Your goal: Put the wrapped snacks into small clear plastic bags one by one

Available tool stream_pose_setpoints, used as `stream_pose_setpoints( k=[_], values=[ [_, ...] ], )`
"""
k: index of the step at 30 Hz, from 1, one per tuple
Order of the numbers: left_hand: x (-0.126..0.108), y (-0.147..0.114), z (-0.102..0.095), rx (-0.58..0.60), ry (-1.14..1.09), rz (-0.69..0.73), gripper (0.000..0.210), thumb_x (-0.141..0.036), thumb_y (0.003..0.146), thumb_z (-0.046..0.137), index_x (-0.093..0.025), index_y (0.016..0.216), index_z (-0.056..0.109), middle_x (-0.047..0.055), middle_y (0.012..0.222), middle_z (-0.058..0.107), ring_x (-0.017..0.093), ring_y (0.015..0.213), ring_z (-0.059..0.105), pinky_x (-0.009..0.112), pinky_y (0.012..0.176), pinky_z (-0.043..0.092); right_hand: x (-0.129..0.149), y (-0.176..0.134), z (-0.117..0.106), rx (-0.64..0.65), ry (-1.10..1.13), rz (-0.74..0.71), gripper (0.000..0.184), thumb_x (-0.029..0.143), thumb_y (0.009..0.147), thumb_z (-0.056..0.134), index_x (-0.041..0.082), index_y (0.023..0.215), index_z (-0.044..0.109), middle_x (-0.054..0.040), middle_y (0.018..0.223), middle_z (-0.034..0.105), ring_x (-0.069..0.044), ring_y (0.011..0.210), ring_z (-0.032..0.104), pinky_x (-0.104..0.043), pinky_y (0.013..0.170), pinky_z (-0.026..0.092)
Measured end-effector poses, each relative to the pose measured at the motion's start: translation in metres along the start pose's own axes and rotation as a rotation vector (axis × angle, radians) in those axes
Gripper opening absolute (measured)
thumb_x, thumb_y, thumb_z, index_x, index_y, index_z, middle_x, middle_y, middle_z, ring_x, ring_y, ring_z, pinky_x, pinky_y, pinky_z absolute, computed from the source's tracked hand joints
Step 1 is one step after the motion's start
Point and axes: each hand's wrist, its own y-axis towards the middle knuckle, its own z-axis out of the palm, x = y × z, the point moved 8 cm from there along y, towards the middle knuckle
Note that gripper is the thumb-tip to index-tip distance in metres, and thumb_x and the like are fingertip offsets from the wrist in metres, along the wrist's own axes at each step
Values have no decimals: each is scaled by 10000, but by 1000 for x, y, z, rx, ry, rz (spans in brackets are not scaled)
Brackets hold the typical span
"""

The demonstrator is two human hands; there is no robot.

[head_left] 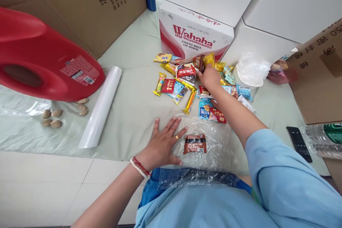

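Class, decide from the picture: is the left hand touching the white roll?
Apart. The head view plainly shows a stretch of pale green cloth between the left hand and the white roll.

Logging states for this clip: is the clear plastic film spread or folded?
Spread, though wrinkled: the clear plastic film lies out beneath the brown packet, the left hand at its edge.

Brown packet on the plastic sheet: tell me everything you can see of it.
The brown packet is a small, roughly rectangular wrapper, reddish brown with a dark band across it and a white patch, perhaps a barcode, low on its face. It looks like glossy film and appears closed; its print is too small to read. It lies flat on the clear plastic sheet, right of the left hand, which does not touch it.
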Motion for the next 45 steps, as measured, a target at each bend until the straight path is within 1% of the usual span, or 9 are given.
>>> stream_pose_setpoints(
  k=[5,9,14,18,21,24,28,37,45],
  values=[
    [1,0,3,-38,-7,19,1237,-882,677,723,-310,1670,258,170,1767,-23,441,1638,25,786,1160,-218,-5,-13,-14,-3,-16,-13,439,421,1044,424,112,1297,606,-234,1159,708,-389,1083,665,-510,933,512],
    [0,-1,3,-52,-25,40,1236,-877,680,727,-295,1668,265,174,1764,-26,419,1642,33,763,1155,-252,-19,-58,-41,71,201,-175,419,409,1012,457,143,1257,669,-147,1102,755,-307,1018,676,-419,916,524],
    [0,-1,3,-66,-8,37,1228,-837,685,757,-313,1672,249,172,1768,-12,435,1639,25,776,1162,-226,-22,-157,-46,555,564,-401,423,469,1010,509,202,1260,723,-46,1126,780,-233,1015,714,-362,932,551],
    [1,-1,5,-70,31,29,1273,-839,664,768,-319,1681,206,173,1773,-1,450,1635,-16,792,1173,-183,-8,-238,-32,851,520,-608,365,357,1073,448,252,1272,736,-29,1137,775,-201,1051,710,-320,954,545],
    [1,0,3,-62,38,21,1260,-848,669,757,-317,1678,220,174,1773,14,457,1634,-14,810,1173,-153,-9,-257,-18,682,277,-607,340,232,1056,462,207,1242,745,-97,1182,735,-220,1086,683,-355,975,533],
    [-2,0,-1,-28,37,0,1232,-791,683,796,-314,1673,239,176,1770,26,458,1633,25,823,1176,-119,-9,-265,-11,537,175,-552,390,328,1051,543,194,1399,660,-150,1406,633,-254,1207,649,-395,1008,530],
    [-4,1,-4,24,41,-42,1199,-726,708,824,-348,1672,222,153,1773,0,444,1636,44,823,1185,-83,-1,-282,-5,600,146,-579,661,436,946,739,197,1529,538,-166,1490,594,-303,1321,591,-439,1054,514],
    [-2,2,1,25,2,-27,1204,-793,728,761,-323,1682,197,132,1776,-50,465,1631,-7,802,1179,-140,-50,-274,-18,424,162,-296,554,425,984,640,196,1481,551,-130,1278,703,-304,1145,674,-424,966,536],
    [-1,2,1,32,23,-34,1208,-795,730,758,-312,1683,194,131,1775,-62,453,1634,8,803,1177,-142,1,-295,-7,560,-1,-502,563,284,946,693,193,1481,542,-138,1487,587,-323,1300,586,-431,991,534]
  ],
)
